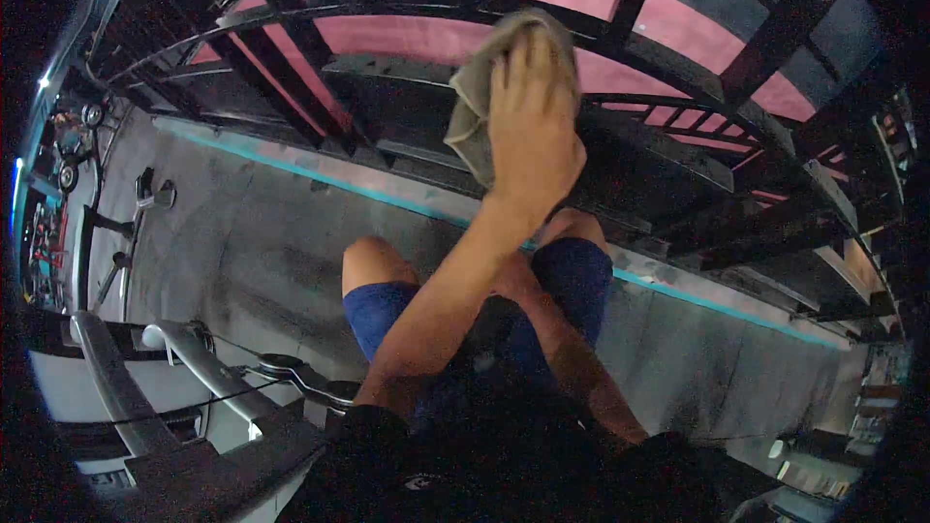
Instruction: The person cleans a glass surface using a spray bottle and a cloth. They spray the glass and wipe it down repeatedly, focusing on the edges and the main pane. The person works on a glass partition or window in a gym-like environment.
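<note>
My left hand (534,116) lies with fingers spread on a folded grey-brown cloth (472,120), pressing or gripping it against a black metal frame (407,1). Pink panels (407,36) show between the bars of this frame. The hand is slightly blurred. Lower down, my right hand (512,277) is near my right knee, partly behind the left forearm. Its fingers are hidden, so I cannot tell whether it holds anything.
Below the frame, a turquoise strip (305,173) edges the grey floor (261,240). Gym equipment with curved silver tubes (211,370) and black pulleys (283,363) stands at lower left. More equipment (69,174) is at far left. Dark ledges (676,160) project at right.
</note>
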